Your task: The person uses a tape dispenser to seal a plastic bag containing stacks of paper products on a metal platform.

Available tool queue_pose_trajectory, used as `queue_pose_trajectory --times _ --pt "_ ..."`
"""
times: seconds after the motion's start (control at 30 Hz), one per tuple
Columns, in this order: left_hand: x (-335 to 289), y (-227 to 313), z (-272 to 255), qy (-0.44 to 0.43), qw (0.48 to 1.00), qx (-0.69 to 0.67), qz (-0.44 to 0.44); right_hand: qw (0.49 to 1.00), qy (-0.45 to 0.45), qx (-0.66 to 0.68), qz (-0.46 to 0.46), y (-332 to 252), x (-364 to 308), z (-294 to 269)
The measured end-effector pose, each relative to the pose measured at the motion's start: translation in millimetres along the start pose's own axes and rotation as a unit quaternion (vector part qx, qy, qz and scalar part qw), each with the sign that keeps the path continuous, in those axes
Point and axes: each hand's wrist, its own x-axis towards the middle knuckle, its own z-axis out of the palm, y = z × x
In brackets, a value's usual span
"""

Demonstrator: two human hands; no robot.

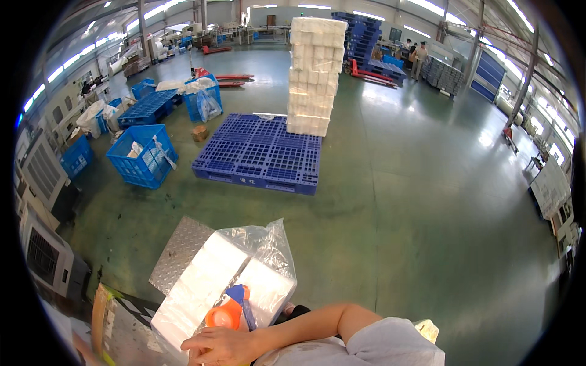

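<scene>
My right forearm reaches in from the lower right, in a light grey sleeve. My right hand is closed at the near edge of a clear plastic bag of white packs. Its bent fingers hide whatever they may hold. Just beyond the knuckles, an orange and blue tape dispenser lies on the packs, in the gap between two rows. At the lower left rim, a blurred strip of skin beside a pale sleeve appears to be my left arm; its fingers cannot be made out.
A metal tread plate lies beyond the packs; a worn board is at left. Ahead, a blue pallet bears a tall stack of wrapped white packs. Blue crates, an air cooler and red pallet jacks stand around.
</scene>
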Motion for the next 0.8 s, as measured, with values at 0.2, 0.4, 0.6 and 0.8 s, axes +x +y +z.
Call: queue_pose_trajectory --times 0.2,0.4,0.6,0.8 --pt "9.6 42.1 4.0 0.001 0.995 0.094 0.031 0.989 0.082 -0.058 -0.109 10.7 -0.2 -1.2" --pt "13.2 25.8 -0.3 0.003 0.998 0.024 0.065 0.997 0.060 -0.040 -0.036 -1.3 -0.6 -9.4" --pt "14.0 29.4 -4.0 -0.046 0.986 -0.124 0.097 0.976 0.051 0.135 -0.163 9.4 11.3 -5.9" --pt "15.2 9.0 -7.3 -0.065 0.983 -0.167 0.028 0.978 0.059 -0.061 -0.189 -1.8 27.7 -37.1"
